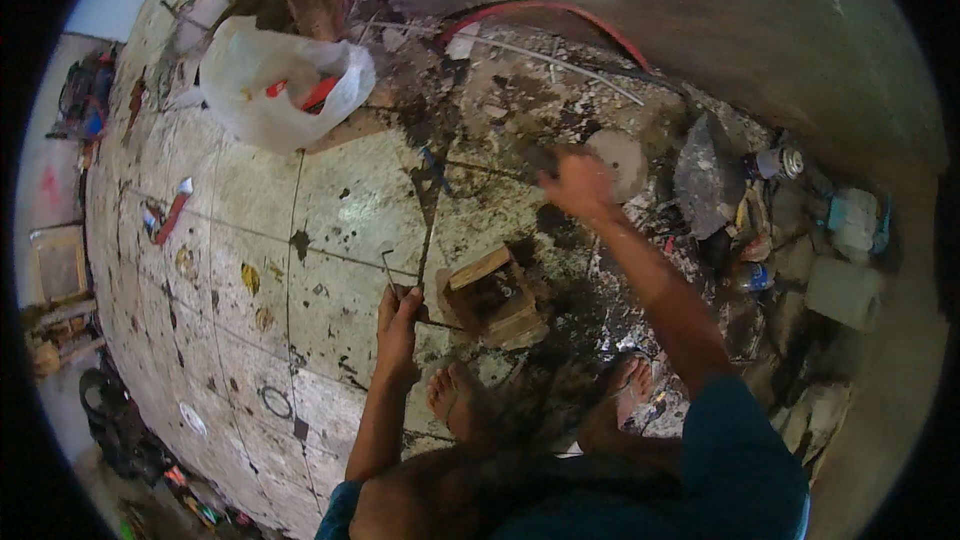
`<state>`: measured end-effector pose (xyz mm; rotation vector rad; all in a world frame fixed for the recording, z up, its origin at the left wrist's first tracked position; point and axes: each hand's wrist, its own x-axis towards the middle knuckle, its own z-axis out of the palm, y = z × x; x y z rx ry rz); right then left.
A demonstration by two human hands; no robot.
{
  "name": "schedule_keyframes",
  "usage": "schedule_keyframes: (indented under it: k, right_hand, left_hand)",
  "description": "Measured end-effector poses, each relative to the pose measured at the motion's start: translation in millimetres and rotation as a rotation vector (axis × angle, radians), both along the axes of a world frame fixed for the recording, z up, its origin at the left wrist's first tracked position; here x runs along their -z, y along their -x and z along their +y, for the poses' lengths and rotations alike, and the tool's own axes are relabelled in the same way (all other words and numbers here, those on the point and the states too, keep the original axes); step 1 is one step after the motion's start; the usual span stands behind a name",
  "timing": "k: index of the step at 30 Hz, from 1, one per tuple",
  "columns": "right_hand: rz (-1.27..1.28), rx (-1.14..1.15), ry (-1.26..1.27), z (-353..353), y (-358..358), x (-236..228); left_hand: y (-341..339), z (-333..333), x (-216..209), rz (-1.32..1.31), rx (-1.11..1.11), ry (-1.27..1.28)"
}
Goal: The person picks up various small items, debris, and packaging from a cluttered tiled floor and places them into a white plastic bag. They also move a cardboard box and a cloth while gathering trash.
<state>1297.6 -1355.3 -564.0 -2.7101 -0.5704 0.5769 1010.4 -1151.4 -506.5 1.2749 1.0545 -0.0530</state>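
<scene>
My left hand [400,315] is closed around a thin metal rod [388,268] with a bent, hooked tip, which points up and away from me. Just right of that hand, a small open wooden box [495,298] rests on the stained floor, its inside dark. Farther off, my right hand [580,185] reaches over the dirty floor, smeared by motion. Its fingers look curled, and a dark blurred shape shows at their tips; I cannot make out what it is. A round flat greyish disc [622,162] lies right beside the right hand.
A white plastic bag [265,90] with red things inside stands at the far left. A red hose [560,8] and a thin pale rod [540,55] lie along the wall. Cans [775,163], a grey slab [705,175] and a pale container [845,292] crowd the right. My bare feet [455,400] are nearby.
</scene>
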Motion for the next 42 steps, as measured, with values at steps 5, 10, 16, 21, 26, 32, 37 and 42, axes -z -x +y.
schedule_keyframes:
  k: [5, 10, 16, 21, 26, 32, 37, 42]
  right_hand:
    - [0.336, 0.266, -0.382, -92.5, -25.9, -12.1]
    - [0.407, 0.276, -0.234, -134.5, -29.0, -64.9]
    - [0.468, 0.437, -0.217, -254.4, -15.8, -82.9]
    - [0.710, 0.506, -0.353, -303.9, 65.5, -56.2]
    - [0.820, 0.479, -0.341, -258.3, 116.0, -65.9]
    - [0.580, 0.345, -0.296, -236.6, 100.0, -62.7]
    - [0.662, 0.544, -0.517, -252.8, 87.1, -74.7]
    - [0.554, 0.790, -0.652, -282.3, 29.0, -77.8]
  left_hand:
    - [13.2, -12.8, -0.8, -0.017, 0.049, 0.030]
    - [24.2, -37.0, 16.4, -0.036, 0.164, -0.036]
    - [18.2, -52.2, 6.5, 0.019, 0.186, -0.097]
    - [14.2, -64.4, 11.7, -0.002, 0.156, -0.123]
    - [18.8, -61.0, 8.4, 0.002, 0.220, -0.143]
    - [41.6, -55.8, 5.0, 0.014, 0.163, -0.152]
    - [56.0, -70.5, 4.6, 0.051, 0.132, -0.171]
    - [58.8, -71.8, 8.7, 0.007, 0.197, -0.128]
